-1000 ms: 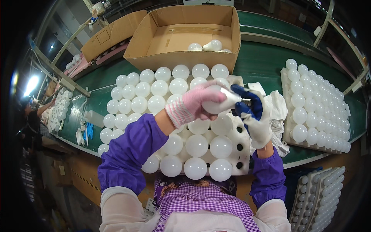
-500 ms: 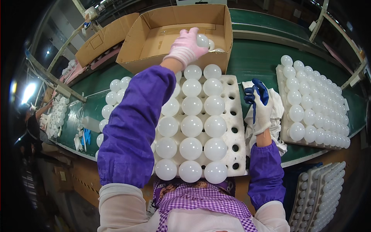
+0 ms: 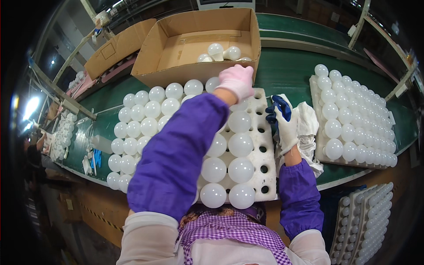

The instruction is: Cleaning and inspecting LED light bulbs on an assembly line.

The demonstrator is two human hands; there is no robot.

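Since half a second ago, our left hand [image 3: 237,81] has come out of the cardboard carton [image 3: 163,77], where it had a bulb at its fingertips, and now reaches over the far edge of the foam-like tray [image 3: 268,179]. Seen from the head view, it wears a pink glove, back upward, with the fingers bent down and away from us. Their tips are hidden, so we cannot tell how far apart they are or whether they have hold of a bulb.

Our right hand [image 3: 285,119], in a white glove with blue-coated fingers, is just beyond the tray's right edge, beside a crumpled white cloth [image 3: 309,121]. Its fingers are loosely curled and parted, and we see no bulb in them.

White round light bulbs [image 3: 240,145] stand in columns on the tray, domes up, along the near edge of the bench [image 3: 282,66]. The column of holes along the tray's right edge is bare. In the carton, behind the tray's far edge, we count four loose bulbs [image 3: 215,51] near the front wall. A second tray [image 3: 317,132], packed with bulbs, lies toward the bench's right end.
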